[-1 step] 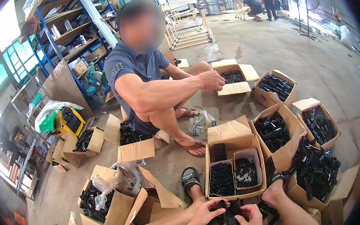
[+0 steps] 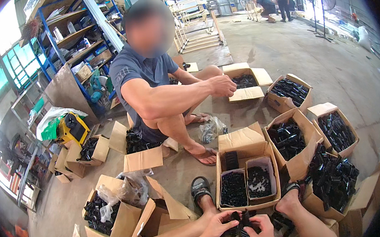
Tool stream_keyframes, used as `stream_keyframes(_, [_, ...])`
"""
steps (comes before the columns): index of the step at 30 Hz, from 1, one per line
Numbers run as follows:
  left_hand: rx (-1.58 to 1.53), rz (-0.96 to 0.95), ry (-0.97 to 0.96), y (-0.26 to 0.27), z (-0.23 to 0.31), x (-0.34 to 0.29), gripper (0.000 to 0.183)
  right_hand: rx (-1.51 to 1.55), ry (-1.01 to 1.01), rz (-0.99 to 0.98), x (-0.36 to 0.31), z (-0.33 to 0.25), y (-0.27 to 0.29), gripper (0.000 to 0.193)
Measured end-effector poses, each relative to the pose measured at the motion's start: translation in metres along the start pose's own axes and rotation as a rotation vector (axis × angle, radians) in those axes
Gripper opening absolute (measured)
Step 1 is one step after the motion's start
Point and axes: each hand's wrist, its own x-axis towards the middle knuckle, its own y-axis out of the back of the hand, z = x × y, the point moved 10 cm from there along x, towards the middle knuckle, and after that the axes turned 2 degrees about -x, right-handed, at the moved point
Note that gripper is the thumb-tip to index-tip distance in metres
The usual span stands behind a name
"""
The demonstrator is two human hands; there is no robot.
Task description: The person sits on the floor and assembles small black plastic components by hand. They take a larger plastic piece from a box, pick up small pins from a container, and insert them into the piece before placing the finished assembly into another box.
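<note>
Low in the head view, between my legs, my left hand [image 2: 220, 226] is closed with thumb and fingers round a small black plastic piece [image 2: 234, 232]. Close beside it, my right hand [image 2: 262, 230] pinches a black ribbed plastic piece [image 2: 245, 236]. The two pieces almost meet; whether they touch I cannot tell. Just beyond my hands stands a cardboard box [image 2: 250, 206] with two smaller open boxes inside, one of them a left inner box [image 2: 233, 188] full of small black parts and the other a right inner box [image 2: 261, 180] partly filled.
A co-worker [image 2: 151, 85] sits across from me, hands over an open box [image 2: 246, 94]. On the right are boxes of black tubular parts [image 2: 290, 139] and a heaped box [image 2: 333, 178]. At left stands a box with plastic bags [image 2: 101, 214]. Behind it rises a blue shelf [image 2: 74, 38].
My right hand has shifted slightly left, bringing its ribbed piece closer to the piece in my left hand. The co-worker's hands have barely moved.
</note>
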Motion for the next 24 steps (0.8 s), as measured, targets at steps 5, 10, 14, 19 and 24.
stream_keyframes(5, [-0.024,0.001,-0.002,0.0,-0.008,-0.002,0.041,-0.029,0.043,-0.013,0.002,-0.011,-0.013,0.029])
stream_keyframes(10, [0.207,0.022,0.002,0.015,-0.035,0.01,0.046,-0.048,0.039,0.027,0.001,-0.02,0.001,0.029])
stream_keyframes(14, [0.247,0.058,-0.002,-0.006,0.002,-0.001,0.038,-0.009,0.014,-0.034,0.001,-0.007,-0.002,0.028])
stream_keyframes(19, [0.016,0.073,0.027,-0.009,-0.002,-0.003,0.04,0.027,0.005,-0.065,0.004,-0.011,-0.009,0.03])
stream_keyframes(24, [0.317,0.068,-0.129,0.003,-0.002,0.001,0.052,-0.114,0.142,-0.032,0.011,-0.039,0.002,0.046])
